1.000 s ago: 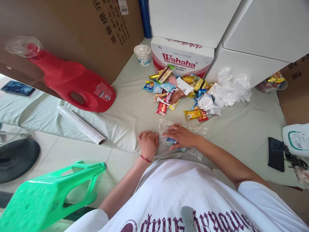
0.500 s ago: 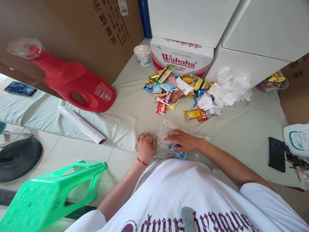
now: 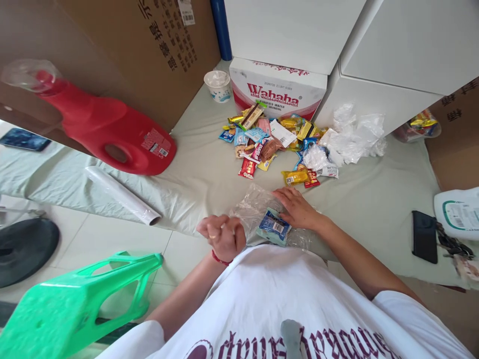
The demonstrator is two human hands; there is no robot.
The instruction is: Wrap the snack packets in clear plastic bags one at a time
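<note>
A blue snack packet (image 3: 275,227) with a barcode label lies near the table edge on a clear plastic bag (image 3: 252,204). My right hand (image 3: 299,207) rests on the bag just right of the packet, its fingers stretched out and holding nothing. To the left of the packet, my left hand (image 3: 224,233) is lifted with curled fingers, slightly blurred; no object shows in it. It wears a ring and a red bracelet. Beyond my hands sits a pile of wrapped snacks (image 3: 267,142), with crumpled clear plastic (image 3: 355,134) on its right side.
A Wahaba-style water carton (image 3: 277,89) and a paper cup (image 3: 218,87) stand behind the pile. On the left are a red detergent bottle (image 3: 123,132), a white roll (image 3: 123,194) and a green stool (image 3: 78,304). A phone (image 3: 424,237) and keys lie at right.
My left hand has risen off the table edge beside the bag. My right hand has slid right and away from my body, uncovering the blue packet.
</note>
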